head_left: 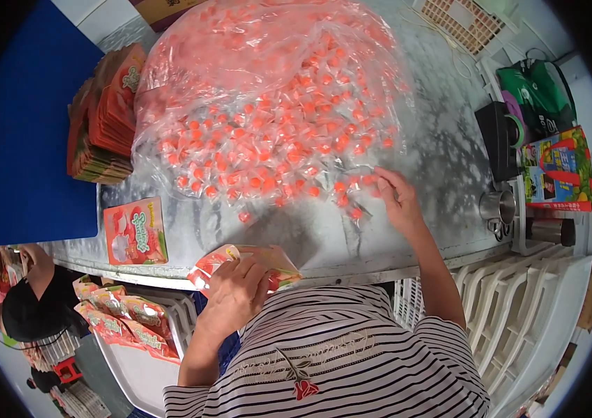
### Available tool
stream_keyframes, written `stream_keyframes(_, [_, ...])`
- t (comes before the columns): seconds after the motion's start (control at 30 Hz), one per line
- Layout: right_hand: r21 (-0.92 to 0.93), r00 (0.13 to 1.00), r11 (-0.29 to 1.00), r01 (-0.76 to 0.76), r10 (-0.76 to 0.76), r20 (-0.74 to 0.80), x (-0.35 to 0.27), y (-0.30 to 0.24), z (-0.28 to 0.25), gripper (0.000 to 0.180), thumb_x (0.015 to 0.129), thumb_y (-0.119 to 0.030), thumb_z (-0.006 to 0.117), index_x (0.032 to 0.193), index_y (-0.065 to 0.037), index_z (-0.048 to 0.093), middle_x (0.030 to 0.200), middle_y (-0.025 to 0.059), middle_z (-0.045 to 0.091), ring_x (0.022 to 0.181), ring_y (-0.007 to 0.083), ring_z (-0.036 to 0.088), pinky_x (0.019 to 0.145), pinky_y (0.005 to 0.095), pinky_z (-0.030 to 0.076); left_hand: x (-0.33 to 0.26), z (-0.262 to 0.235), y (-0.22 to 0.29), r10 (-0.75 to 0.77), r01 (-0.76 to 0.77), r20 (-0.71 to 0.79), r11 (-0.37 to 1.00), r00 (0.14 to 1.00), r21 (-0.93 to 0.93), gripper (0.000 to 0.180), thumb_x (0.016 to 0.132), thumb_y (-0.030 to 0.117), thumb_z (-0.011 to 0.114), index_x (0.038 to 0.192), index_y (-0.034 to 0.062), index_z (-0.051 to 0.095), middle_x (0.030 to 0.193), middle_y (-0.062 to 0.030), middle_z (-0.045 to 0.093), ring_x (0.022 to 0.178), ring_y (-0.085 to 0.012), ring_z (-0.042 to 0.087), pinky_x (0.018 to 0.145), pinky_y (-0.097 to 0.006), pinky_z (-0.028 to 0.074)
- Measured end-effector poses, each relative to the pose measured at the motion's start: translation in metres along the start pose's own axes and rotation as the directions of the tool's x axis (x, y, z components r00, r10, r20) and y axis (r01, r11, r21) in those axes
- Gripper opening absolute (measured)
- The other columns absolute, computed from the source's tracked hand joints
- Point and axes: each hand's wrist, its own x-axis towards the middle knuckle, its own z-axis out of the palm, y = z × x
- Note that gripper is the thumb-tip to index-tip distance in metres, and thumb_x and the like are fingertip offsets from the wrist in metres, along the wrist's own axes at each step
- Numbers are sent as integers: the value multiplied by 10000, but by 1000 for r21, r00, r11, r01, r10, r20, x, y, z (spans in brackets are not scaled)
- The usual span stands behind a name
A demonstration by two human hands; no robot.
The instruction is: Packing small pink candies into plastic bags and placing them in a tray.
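Note:
My left hand (235,291) is closed on a red printed pouch (278,263) at the table's front edge. The pouch lies on its side, its mouth partly hidden by my fingers. My right hand (400,202) hovers over the table to the right, fingers slightly apart, the tips beside several orange-red wrapped candies (341,187) at the near edge of the pile. A large clear plastic bag (254,63) full of these candies spreads over the back and middle of the table, and loose pieces spill from it toward me.
A flat pouch (135,233) lies at the left, below a tall stack of pouches (106,115). Filled pouches (128,317) sit in a white tray (132,376) at lower left. A metal cup (496,207) stands at the right edge, near stacked white crates (519,306). Another person (38,299) works at far left.

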Motion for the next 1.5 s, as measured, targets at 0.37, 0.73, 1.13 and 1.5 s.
stream_keyframes(0.37, [-402, 953, 864, 304, -281, 116, -10, -29, 4, 477, 827, -245, 695, 1254, -78, 560, 1300, 179, 503, 1175, 322, 500, 1000, 428, 411, 1, 1, 2, -15, 15, 0, 1000, 1000, 11, 91, 727, 27, 663, 777, 28, 587, 757, -102, 546, 660, -294, 568, 601, -386, 468])
stream_keyframes(0.73, [-526, 851, 670, 524, -378, 365, -16, -9, 28, 590, 757, -370, 742, 1257, -117, 559, 1361, 150, 406, 1286, 377, 351, 1096, 549, 250, -1, 0, 2, -27, 27, -35, 1000, 999, 15, 151, 723, 32, 701, 855, 59, 632, 729, -96, 564, 628, -299, 564, 577, -389, 460])
stream_keyframes(1.13, [-656, 896, 610, 444, -316, 312, -52, -4, -21, 566, 767, -340, 716, 1256, -98, 565, 1365, 160, 438, 1254, 375, 400, 1037, 496, 339, 26, -21, 6, 46, -57, -117, 995, 992, -85, 160, 735, 22, 703, 884, 25, 646, 812, -115, 616, 698, -313, 609, 622, -392, 491])
stream_keyframes(1.5, [-202, 991, 975, 90, -108, -78, -20, 0, -5, 245, 844, -100, 670, 1081, -62, 619, 854, 24, 606, 618, 113, 540, 517, 272, 451, 45, 3, 2, 98, -96, 14, 989, 995, -113, 191, 786, 22, 672, 968, 13, 613, 936, -157, 640, 805, -348, 629, 686, -400, 519])
